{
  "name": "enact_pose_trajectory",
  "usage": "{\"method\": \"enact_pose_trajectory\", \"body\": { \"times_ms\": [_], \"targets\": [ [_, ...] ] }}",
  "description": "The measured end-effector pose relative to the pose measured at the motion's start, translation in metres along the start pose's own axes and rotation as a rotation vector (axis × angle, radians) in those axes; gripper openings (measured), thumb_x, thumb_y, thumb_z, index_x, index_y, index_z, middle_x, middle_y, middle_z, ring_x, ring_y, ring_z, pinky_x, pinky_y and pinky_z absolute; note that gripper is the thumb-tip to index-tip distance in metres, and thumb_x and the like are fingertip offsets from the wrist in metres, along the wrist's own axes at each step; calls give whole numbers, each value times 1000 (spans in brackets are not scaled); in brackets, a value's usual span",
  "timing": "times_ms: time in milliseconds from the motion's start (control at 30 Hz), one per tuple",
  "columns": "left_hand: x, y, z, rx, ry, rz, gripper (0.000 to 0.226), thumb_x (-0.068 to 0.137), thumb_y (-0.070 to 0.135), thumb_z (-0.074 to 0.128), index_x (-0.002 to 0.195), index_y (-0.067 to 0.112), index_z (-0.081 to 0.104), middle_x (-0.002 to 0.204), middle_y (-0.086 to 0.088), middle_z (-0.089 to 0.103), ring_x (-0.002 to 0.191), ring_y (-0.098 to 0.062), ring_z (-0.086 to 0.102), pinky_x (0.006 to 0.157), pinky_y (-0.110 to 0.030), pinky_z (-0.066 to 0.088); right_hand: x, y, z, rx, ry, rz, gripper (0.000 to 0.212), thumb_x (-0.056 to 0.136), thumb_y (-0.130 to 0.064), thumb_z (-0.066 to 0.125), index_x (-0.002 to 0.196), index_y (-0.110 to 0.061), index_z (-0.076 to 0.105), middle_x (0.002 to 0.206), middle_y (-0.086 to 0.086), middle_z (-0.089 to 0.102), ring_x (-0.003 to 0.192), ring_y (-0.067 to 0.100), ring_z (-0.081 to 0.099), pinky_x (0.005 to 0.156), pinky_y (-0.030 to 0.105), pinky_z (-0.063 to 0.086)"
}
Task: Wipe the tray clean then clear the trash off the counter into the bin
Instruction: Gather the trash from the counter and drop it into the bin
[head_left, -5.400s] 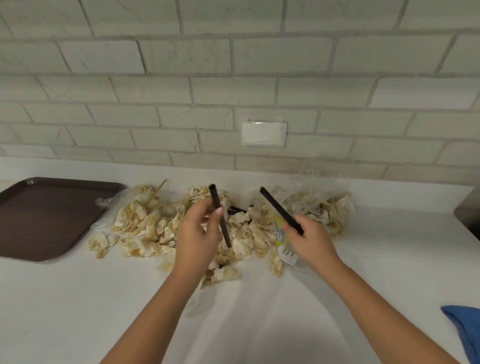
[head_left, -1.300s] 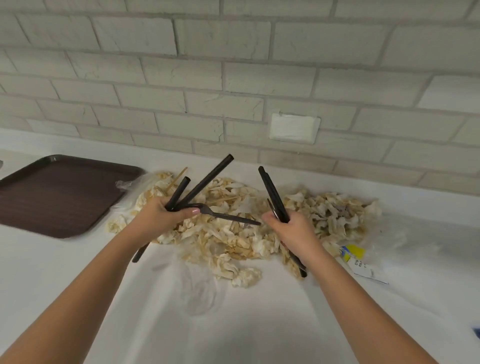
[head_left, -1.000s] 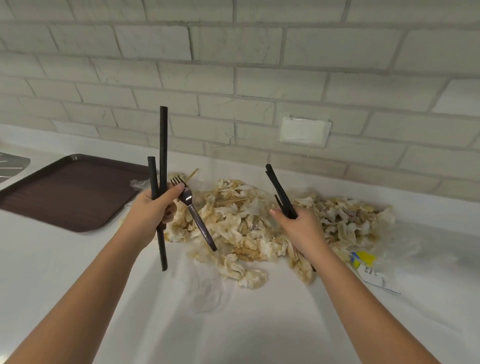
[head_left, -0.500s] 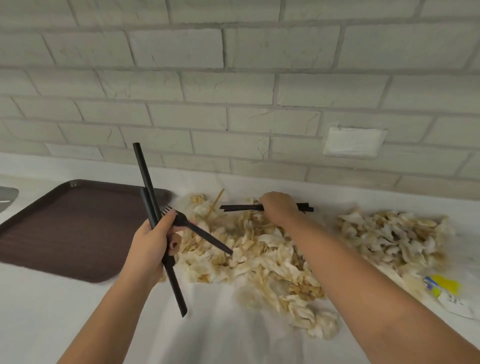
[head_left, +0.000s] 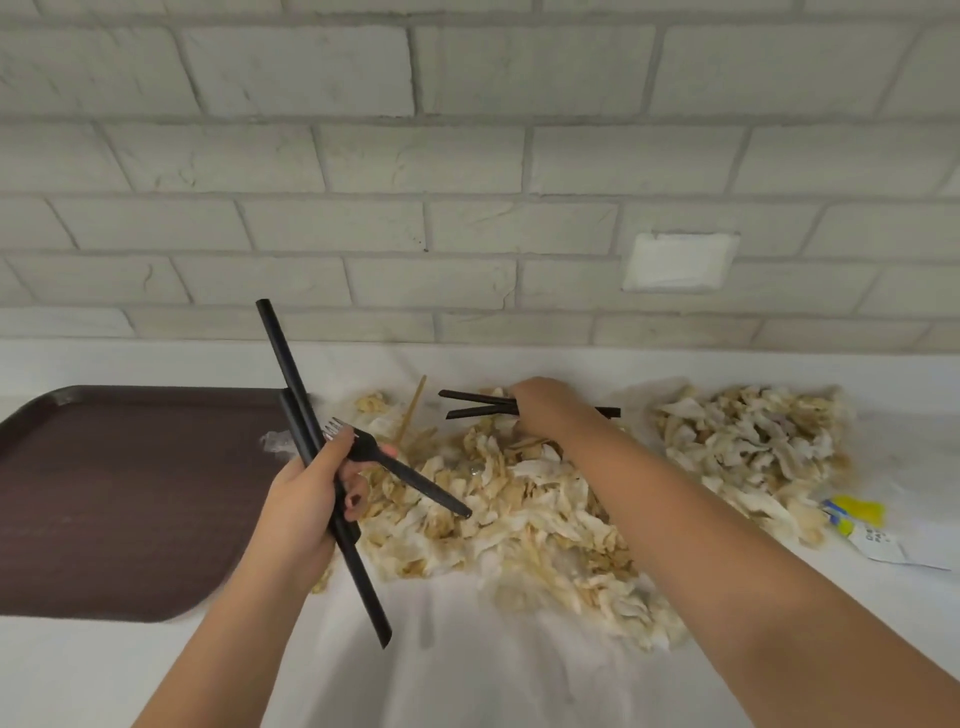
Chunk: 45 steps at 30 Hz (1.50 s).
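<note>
From the head view, the left hand (head_left: 306, 499) is clenched round two long black straws (head_left: 284, 358) and a black fork (head_left: 415, 480). It holds them raised above the near edge of the bench (head_left: 467, 686). The straws slant from upper left to lower right, side by side. The fork crosses them, with its tines (head_left: 332, 428) just above the thumb and its handle pointing right over the trash.

The right hand (head_left: 540, 402) reaches across to the far side of the bench, fingers curled down on a few slim black pieces (head_left: 470, 406). These lie nearly level and point left, and one end sticks out to the right of the hand. Whether they are straws or cutlery handles cannot be told.

The brown tray (head_left: 104, 493) lies flat on the bench at the left, with its right edge behind the left hand. Just beside it is a heap of crumpled, stained napkins (head_left: 524, 519), and a thin wooden stick (head_left: 414, 415) leans out of the heap's far side. A second napkin heap (head_left: 753, 441) lies apart to the right. Beside that are a yellow packet (head_left: 857, 512) and a printed white slip (head_left: 893, 548). A scrap of clear wrapper (head_left: 272, 441) rests at the tray's right edge. Behind the bench is a pale brick wall (head_left: 467, 156) with a white cover plate (head_left: 680, 260).
</note>
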<state>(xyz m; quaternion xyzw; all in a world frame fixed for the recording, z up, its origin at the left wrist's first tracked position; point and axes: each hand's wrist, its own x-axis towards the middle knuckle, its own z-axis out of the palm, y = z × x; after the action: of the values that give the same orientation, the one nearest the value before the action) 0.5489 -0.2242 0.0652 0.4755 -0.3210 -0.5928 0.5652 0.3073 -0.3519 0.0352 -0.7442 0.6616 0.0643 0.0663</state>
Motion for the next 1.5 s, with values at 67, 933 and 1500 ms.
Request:
{"method": "enact_pose_trajectory", "body": {
  "times_ms": [67,933,1500],
  "targets": [
    [-3,-5,6,-8,-15,-18,33,96,21,50,73,3,65,56,-3,40,40,-9,29,35,-19,23,-10,1,-6,-30,25,21,15,87,-15,57,99,-9,63,70,-1,47,71,18,50,61,28,39],
    [-196,-95,219,51,-565,-342,16,95,29,52,87,18,44,53,5,40,35,-8,29,31,-16,24,-429,125,-20,1674,336,389,25,89,-31,62,103,-11,70,61,-4,47,48,8,40,45,18,35],
    [-536,-354,389,292,-848,-406,19,98,26,43,97,10,53,57,0,47,57,-16,52,65,-26,47,-767,349,187,1737,434,664,21,92,-33,49,84,-15,57,74,2,54,74,16,49,79,35,39]
  ]
}}
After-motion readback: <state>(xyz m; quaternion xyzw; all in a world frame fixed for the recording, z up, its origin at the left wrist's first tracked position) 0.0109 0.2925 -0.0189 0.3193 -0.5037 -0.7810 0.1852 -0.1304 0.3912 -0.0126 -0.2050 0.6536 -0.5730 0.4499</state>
